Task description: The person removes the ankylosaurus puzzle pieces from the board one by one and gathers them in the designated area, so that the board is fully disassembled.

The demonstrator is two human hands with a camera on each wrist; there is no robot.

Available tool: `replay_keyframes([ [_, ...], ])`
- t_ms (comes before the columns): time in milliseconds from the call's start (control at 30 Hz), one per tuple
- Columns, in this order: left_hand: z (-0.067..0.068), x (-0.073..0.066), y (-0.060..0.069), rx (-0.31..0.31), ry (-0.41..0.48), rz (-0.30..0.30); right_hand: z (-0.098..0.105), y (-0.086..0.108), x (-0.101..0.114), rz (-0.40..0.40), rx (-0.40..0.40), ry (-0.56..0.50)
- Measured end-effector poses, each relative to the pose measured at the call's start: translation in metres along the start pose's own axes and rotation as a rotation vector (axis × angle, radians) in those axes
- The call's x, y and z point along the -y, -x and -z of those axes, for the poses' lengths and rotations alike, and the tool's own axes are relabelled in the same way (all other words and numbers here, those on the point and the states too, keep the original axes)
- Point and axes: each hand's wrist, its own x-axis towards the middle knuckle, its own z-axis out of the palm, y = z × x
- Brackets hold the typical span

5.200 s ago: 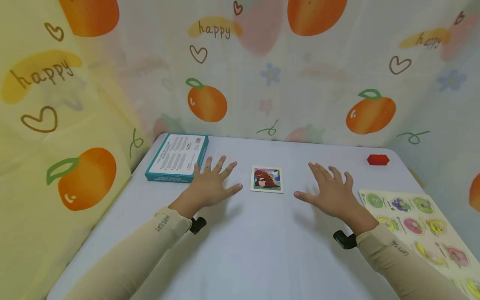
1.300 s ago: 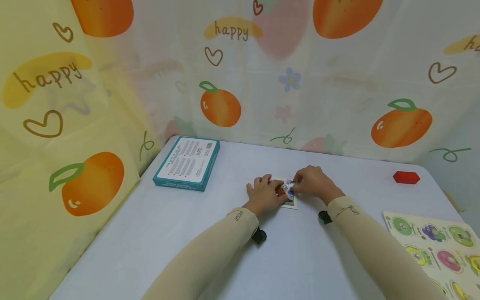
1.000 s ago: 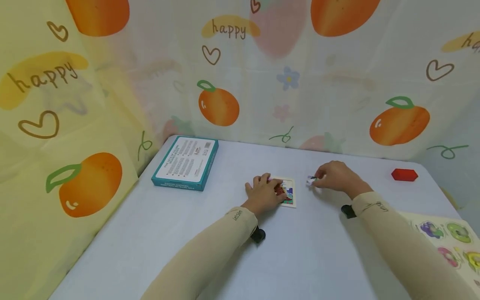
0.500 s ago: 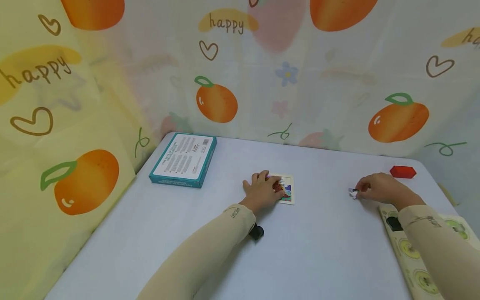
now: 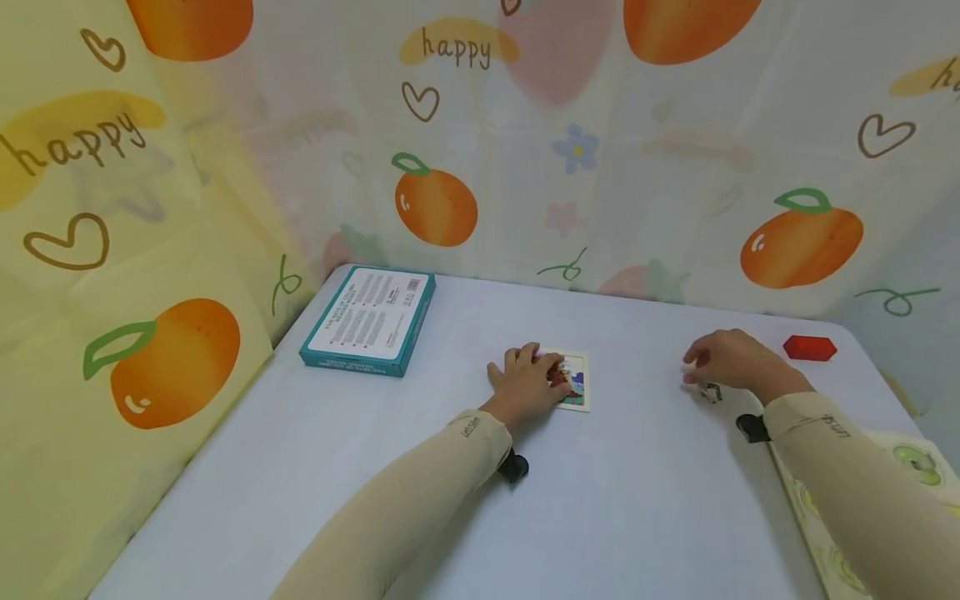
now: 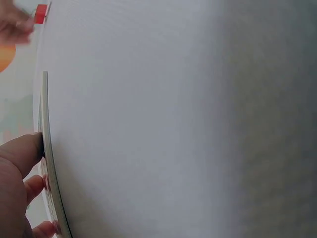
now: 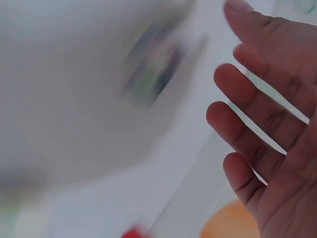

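A small framed jigsaw puzzle [image 5: 576,381] with a brown dinosaur picture lies on the white table. My left hand [image 5: 521,386] rests on its left part with the fingers spread, hiding much of the picture. In the left wrist view the thumb and fingertips touch the puzzle [image 6: 51,163], seen nearly edge-on. Farther right, a loose puzzle piece [image 5: 711,392] lies on the table, partly hidden under my right hand [image 5: 731,362]. That hand hovers with relaxed fingers and holds nothing. The right wrist view shows the piece [image 7: 153,74] blurred, apart from the fingers.
A teal and white box [image 5: 367,321] lies at the table's back left. Beyond my right hand is a red block [image 5: 810,347]. A cream fruit-picture board [image 5: 918,463] lies at the right edge, partly under my right sleeve. A patterned curtain [image 5: 510,233] hangs behind.
My right hand took a piece from the puzzle's right side, carried it right and let it go on the table. My left hand came onto the puzzle and has stayed there.
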Motion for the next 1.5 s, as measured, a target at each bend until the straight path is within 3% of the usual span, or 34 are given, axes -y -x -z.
replay_keyframes([
  [267, -0.002, 0.001, 0.0, -0.013, -0.01, 0.002, -0.031, -0.059, 0.097, 0.197, -0.049, 0.029],
  [467, 0.002, 0.001, 0.001, -0.012, 0.006, 0.004, -0.049, -0.078, 0.128, 0.165, -0.051, 0.021],
  [733, 0.006, 0.002, 0.005, -0.063, -0.009, 0.01, -0.051, -0.083, 0.135, 0.13, -0.076, 0.01],
  [1067, 0.006, 0.012, 0.011, 0.023, -0.054, -0.065, -0.057, -0.083, 0.13, 0.124, -0.082, 0.03],
  [1200, 0.003, 0.014, 0.011, 0.013, -0.038, -0.051, -0.06, -0.082, 0.128, 0.115, -0.077, 0.025],
  [1500, 0.012, 0.012, 0.016, -0.026, -0.008, -0.025, -0.057, -0.081, 0.13, 0.141, -0.102, 0.005],
])
